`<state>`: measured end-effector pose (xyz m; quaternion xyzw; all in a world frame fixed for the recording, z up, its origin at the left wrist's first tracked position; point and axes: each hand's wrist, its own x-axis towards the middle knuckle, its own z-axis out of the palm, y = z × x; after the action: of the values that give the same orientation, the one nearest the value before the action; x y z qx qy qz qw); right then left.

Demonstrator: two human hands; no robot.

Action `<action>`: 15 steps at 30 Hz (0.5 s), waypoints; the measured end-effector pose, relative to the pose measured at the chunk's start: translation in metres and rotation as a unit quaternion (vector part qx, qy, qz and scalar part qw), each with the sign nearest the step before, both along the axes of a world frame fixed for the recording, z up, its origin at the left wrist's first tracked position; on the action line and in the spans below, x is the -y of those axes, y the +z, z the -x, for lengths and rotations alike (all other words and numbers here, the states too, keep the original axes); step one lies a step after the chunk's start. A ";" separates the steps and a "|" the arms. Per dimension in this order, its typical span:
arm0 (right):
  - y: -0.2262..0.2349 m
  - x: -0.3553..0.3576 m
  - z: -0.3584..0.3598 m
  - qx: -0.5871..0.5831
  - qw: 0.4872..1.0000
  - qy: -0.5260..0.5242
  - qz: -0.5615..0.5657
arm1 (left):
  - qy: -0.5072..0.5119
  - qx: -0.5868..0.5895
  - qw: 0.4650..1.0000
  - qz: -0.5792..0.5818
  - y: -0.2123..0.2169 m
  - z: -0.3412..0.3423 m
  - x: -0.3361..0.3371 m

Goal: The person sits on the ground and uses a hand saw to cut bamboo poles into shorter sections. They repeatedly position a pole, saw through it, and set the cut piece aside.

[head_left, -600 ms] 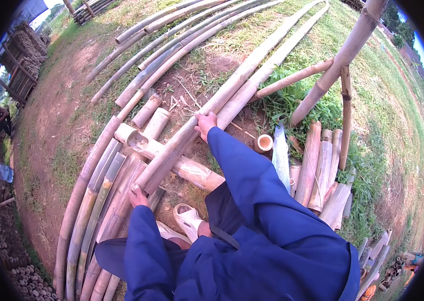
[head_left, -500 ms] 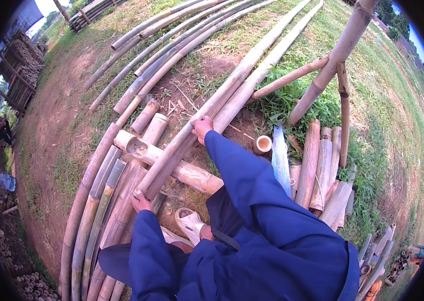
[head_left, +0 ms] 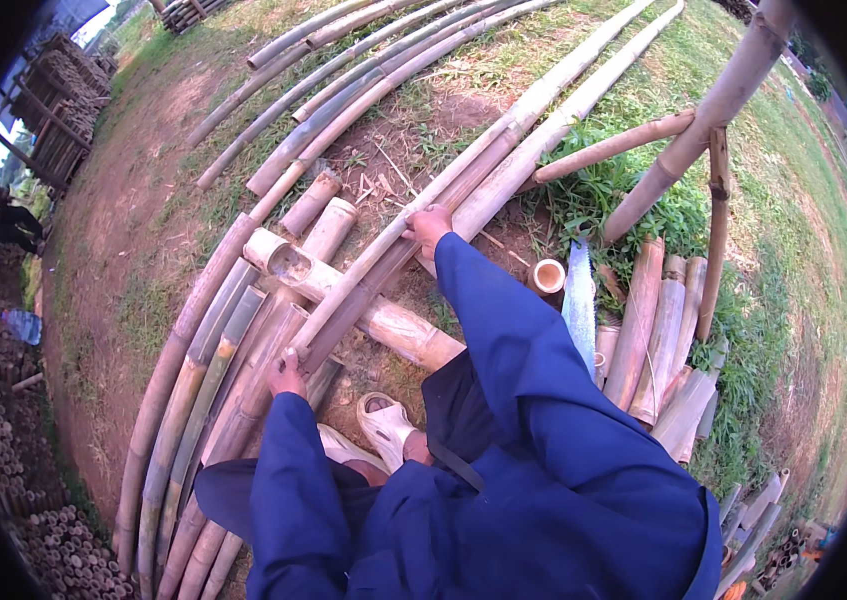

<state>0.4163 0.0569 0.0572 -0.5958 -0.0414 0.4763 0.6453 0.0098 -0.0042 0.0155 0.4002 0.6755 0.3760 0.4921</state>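
Note:
A long bamboo pole (head_left: 368,265) slants from near my left knee to the far grass. My left hand (head_left: 288,374) pinches its near end, fingertips on the rim. Farther up, my right hand (head_left: 429,230) is closed over the same pole, thumb and fingers at its left edge. Under the pole lies a thick bamboo crosspiece (head_left: 408,332) with a notch cut near its left end. A second long pole (head_left: 518,178) runs alongside on the right. Right of my right forearm, a saw blade (head_left: 579,305) stands upright beside an open bamboo cup-like section (head_left: 547,276).
Several bamboo poles (head_left: 178,395) lie at the left, more (head_left: 343,100) beyond. A leaning post with braces (head_left: 688,130) rises at the right, above cut bamboo pieces (head_left: 643,325). A person in dark clothes (head_left: 5,222) sits at the far left, near stacked bamboo (head_left: 73,550).
The whole view has shifted a little, with the scene sliding right. The held pole looks slightly turned, showing more of a darker side face. Both hands stay on it.

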 end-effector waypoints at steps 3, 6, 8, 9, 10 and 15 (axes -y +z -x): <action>-0.004 0.015 -0.017 -0.024 0.998 0.049 -0.039 | -0.030 0.017 0.999 0.038 0.028 -0.008 0.005; 0.006 0.015 -0.007 -0.052 0.994 0.079 -0.052 | 0.043 0.036 0.998 0.040 0.032 -0.002 0.004; 0.008 0.018 0.000 -0.063 0.991 0.096 -0.062 | 0.087 0.051 0.995 0.022 0.032 -0.002 0.009; 0.010 0.019 0.006 -0.065 0.989 0.109 -0.070 | 0.094 0.068 0.993 0.025 0.030 0.002 0.011; 0.011 0.020 0.013 -0.067 0.987 0.122 -0.078 | 0.100 0.084 0.991 0.028 0.030 0.008 0.013; 0.004 0.028 0.025 -0.062 0.986 0.143 -0.056 | 0.115 0.078 0.989 0.048 0.017 0.022 0.018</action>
<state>0.3909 0.0293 0.0610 -0.5158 -0.1124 0.5966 0.6044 -0.0126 -0.0224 0.0325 0.2648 0.6937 0.4276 0.5156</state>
